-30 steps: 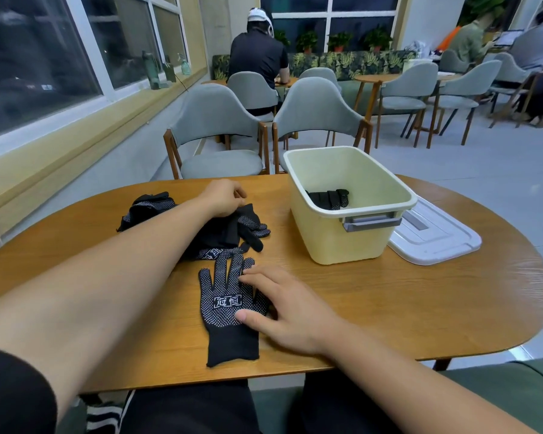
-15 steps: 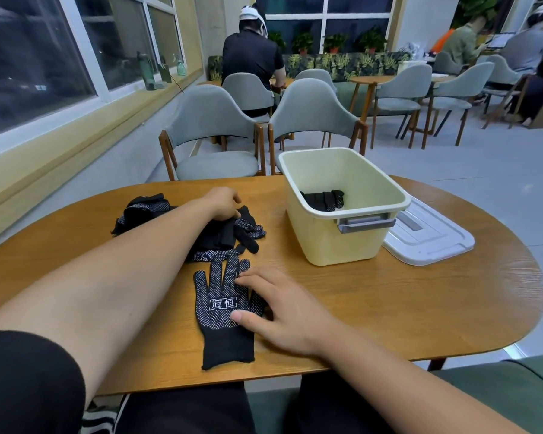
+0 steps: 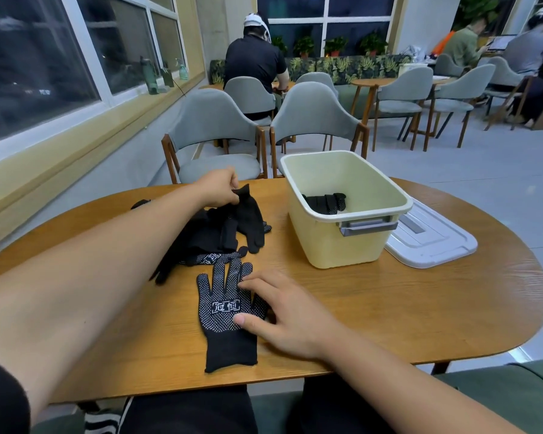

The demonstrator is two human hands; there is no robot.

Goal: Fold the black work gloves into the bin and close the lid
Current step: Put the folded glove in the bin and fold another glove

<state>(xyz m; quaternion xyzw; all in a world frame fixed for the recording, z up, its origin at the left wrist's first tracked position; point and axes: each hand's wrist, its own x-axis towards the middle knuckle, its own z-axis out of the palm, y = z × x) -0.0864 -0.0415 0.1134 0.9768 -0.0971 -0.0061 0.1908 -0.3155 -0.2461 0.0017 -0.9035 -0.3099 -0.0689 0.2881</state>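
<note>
Now, left hand (image 3: 220,187) pinches the cuff of a plain black knit glove (image 3: 251,211) atop the black glove heap (image 3: 201,239). Right hand (image 3: 282,311) lies flat, fingers spread, on the dotted black glove (image 3: 223,308). Cream plastic bin (image 3: 326,245) holds probably folded gloves (image 3: 325,202), white plastic lid (image 3: 430,239) just beside it.

One bin (image 3: 333,245), one lid (image 3: 433,245), one flat glove (image 3: 223,308) (and a heap (image 3: 207,236)).

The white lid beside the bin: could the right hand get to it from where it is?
Probably yes. The right hand rests on the flat glove, holding nothing, and bare table runs from it past the near side of the bin to the lid, which lies uncovered.
</note>
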